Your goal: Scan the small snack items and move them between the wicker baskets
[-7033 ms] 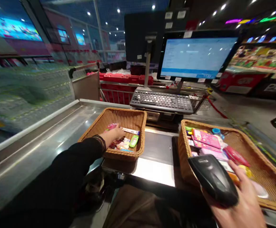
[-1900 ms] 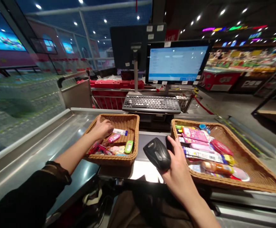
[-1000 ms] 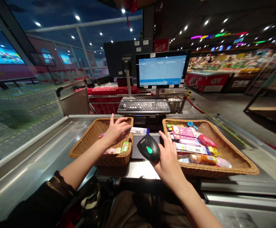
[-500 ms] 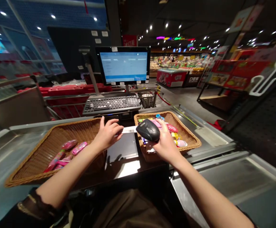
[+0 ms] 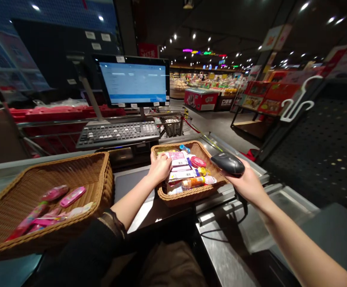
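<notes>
My right hand [image 5: 247,179] is closed around a black handheld barcode scanner [image 5: 229,163], held just right of the smaller wicker basket [image 5: 164,194]. Inside that basket lie white boxes with barcodes, a red round-ended pack [image 5: 198,162], an orange tube [image 5: 193,182] and other small packets. My left hand [image 5: 159,166] reaches over the basket's left rim, fingers curled against the end of a pink-and-white box [image 5: 178,155]. Its fingertips are partly hidden. At the left, a larger wicker basket [image 5: 103,175] holds several pink packaged items [image 5: 72,196].
A monitor [image 5: 133,81] and a keyboard [image 5: 118,133] stand behind the baskets. The scanner's dark cable [image 5: 245,211] hangs down at the right. A white hook [image 5: 297,103] hangs by a dark perforated panel. Metal counter edges [image 5: 212,239] run at the right.
My left hand has moved right, from holding a white barcoded pack between the baskets to the smaller basket. The scanner, still in my right hand, has moved right. The view has turned right.
</notes>
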The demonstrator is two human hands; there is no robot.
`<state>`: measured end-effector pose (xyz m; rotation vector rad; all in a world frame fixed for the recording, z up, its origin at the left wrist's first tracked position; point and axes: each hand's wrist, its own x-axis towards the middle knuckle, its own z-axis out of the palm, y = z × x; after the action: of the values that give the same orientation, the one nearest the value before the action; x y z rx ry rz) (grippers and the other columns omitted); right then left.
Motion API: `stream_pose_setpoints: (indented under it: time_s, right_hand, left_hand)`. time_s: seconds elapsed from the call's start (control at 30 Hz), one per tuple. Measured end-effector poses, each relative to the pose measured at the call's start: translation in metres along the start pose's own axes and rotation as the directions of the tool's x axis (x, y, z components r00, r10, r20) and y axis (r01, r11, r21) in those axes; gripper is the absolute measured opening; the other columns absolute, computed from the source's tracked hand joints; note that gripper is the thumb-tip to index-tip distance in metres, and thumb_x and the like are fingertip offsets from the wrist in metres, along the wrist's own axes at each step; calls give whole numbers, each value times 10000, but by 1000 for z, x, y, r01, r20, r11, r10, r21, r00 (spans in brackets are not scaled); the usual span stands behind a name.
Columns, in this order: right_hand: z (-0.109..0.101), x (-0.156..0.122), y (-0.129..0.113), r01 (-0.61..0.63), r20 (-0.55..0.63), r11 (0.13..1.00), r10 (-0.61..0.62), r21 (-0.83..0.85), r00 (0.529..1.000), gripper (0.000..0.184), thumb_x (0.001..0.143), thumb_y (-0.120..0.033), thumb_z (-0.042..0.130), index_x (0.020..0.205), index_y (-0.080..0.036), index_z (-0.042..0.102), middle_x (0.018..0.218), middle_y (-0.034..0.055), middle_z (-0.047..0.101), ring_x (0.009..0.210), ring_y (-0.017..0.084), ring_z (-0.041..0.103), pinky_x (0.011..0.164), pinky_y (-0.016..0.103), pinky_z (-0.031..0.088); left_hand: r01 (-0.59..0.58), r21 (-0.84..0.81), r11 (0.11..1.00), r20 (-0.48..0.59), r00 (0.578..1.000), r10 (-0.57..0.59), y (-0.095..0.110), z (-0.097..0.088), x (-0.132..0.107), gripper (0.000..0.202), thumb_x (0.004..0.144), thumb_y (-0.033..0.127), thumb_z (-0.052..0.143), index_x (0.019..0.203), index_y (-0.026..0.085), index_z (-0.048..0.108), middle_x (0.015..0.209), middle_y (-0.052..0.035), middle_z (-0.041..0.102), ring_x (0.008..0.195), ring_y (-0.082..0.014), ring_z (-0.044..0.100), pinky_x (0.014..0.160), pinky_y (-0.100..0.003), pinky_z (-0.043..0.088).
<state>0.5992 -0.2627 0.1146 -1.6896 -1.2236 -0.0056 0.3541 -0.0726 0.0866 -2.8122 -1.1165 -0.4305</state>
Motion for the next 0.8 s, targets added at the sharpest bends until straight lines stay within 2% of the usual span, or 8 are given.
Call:
stream_pose_setpoints:
  time_s: [0.2,0.37,0.5,0.6,0.67,0.73,0.8]
  right_hand:
    - [-2,-5,2,-92,-11,993,93,79,996,619,693,-503,742,1180,-153,592,1166,155,685,1039,287,673,973,482,517]
    - [4,-7,-4,-135,5,984,136,112,991,626,674,-500,752,1170,-148,602,1195,161,673,1057,288,668,985,478,511]
    - [11,-7,-19,-150,42,979,145,141,989,646,671,-491,759,1194,-145,603,1176,161,695,1056,299,680,992,480,511]
    - [22,-6,-40,-182,114,963,162,199,980,647,661,-498,769,1183,-147,618,1199,180,693,1087,335,676,1018,499,493]
    - [32,-6,-55,-209,137,961,186,181,973,628,646,-500,785,1160,-171,636,1197,180,694,1105,360,669,1025,505,482]
    - [43,-6,-70,-194,183,974,171,118,968,538,728,-501,742,1171,-212,645,1223,176,686,1143,350,659,1026,473,471]
    - [57,-5,-81,-140,224,986,115,95,968,495,778,-517,697,1183,-236,651,1244,175,679,1179,342,645,1013,457,469]
  left_hand:
    - [53,-62,997,-9,998,-54,-4,16,-2,216,976,268,512,1112,239,677,1182,-124,685,1279,-354,480,1110,-753,222]
    - [54,-88,995,-22,998,-56,-4,17,-1,215,974,267,520,1121,246,675,1185,-121,668,1273,-352,473,1106,-757,229]
    - [56,-119,991,-54,997,-63,0,15,-2,229,975,260,520,1142,222,673,1225,-135,634,1280,-339,474,1124,-747,225]
    - [20,-157,987,-121,992,-39,1,6,-14,251,976,258,519,1181,215,657,1262,-139,615,1319,-336,448,1134,-740,223]
    - [-1,-168,986,-156,987,-26,-5,-5,-30,250,976,272,526,1186,223,651,1275,-131,610,1350,-335,423,1140,-739,215]
    - [-3,-154,988,-188,982,-26,-21,-20,-52,248,976,271,529,1189,230,648,1280,-123,611,1381,-328,394,1154,-728,198]
    - [36,-115,993,-204,977,-60,-48,-37,-80,244,973,260,536,1187,229,649,1270,-115,615,1396,-318,378,1168,-702,195]
